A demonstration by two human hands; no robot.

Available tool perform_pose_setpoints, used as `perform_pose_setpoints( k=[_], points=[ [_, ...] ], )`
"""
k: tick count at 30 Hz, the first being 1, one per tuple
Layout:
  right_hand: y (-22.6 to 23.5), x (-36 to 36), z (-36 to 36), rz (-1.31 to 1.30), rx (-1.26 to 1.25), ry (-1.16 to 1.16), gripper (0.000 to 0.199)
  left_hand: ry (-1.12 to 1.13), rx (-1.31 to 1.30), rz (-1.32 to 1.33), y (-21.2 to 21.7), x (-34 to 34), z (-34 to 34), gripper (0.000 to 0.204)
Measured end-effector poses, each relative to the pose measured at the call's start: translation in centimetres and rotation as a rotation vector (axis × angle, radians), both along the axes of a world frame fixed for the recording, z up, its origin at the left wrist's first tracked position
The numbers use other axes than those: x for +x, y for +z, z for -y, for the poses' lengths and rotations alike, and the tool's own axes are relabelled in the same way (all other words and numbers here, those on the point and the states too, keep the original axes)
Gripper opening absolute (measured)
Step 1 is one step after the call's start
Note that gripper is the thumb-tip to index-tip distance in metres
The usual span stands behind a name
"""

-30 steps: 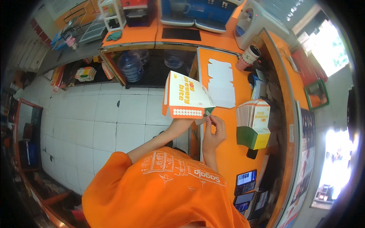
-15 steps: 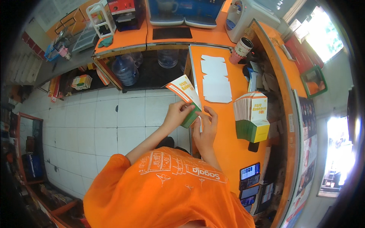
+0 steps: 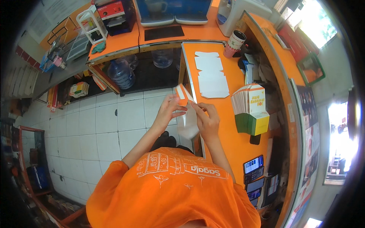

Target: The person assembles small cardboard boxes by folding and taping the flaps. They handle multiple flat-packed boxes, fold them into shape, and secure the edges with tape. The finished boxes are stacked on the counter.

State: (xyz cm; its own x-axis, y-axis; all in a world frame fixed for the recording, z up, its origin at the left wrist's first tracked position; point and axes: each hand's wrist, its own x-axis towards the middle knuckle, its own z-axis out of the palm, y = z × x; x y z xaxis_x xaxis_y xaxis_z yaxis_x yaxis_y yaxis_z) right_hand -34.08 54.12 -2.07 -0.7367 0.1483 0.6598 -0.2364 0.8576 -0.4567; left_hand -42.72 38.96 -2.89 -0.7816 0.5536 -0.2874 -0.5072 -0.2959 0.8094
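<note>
A paper food box (image 3: 186, 123) is held up between my hands, near the left edge of the orange table. Its plain white inner side shows, along with an orange-and-white striped end at the top. My left hand (image 3: 167, 111) grips that striped end, its lower fingers loosely curled. The fingers of my right hand (image 3: 207, 119) pinch the box's right edge. On the table beyond lies a flat white box blank (image 3: 213, 81). To the right stands a tight row of green, white and yellow boxes (image 3: 249, 110), nested together.
Several phones (image 3: 253, 167) lie on the orange table (image 3: 224, 140) at the near right. A patterned cup (image 3: 234, 43) stands at its far end. Under the far counter sit large water bottles (image 3: 121, 74). White floor tiles (image 3: 106, 117) stretch out to the left.
The box has been turned, so its white inner side shows instead of its printed green and white side. My left hand has shifted slightly left and up. The view has moved a little.
</note>
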Motion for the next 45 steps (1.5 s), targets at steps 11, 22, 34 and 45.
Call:
perform_pose_setpoints(
  k=[11, 22, 34, 45],
  points=[
    [-0.6, 0.2, 2.2, 0.014, -1.089, 0.050, 0.006, 0.254, -0.319, -0.748, 1.1, 1.8, -1.6, 0.023],
    [0.3, 0.3, 1.3, -0.041, -1.010, 0.036, 0.007, 0.180, -0.324, -0.935, 1.2, 3.0, -1.6, 0.037],
    [0.1, 0.4, 2.9, -0.042, -0.653, -0.071, 0.013, 0.207, -0.282, -0.936, 0.9, 2.6, -2.3, 0.033],
    [-1.1, 0.2, 2.6, -0.158, -0.405, -0.117, 0.048, 0.048, -0.307, -0.845, 2.0, 1.6, -2.5, 0.038]
  ],
)
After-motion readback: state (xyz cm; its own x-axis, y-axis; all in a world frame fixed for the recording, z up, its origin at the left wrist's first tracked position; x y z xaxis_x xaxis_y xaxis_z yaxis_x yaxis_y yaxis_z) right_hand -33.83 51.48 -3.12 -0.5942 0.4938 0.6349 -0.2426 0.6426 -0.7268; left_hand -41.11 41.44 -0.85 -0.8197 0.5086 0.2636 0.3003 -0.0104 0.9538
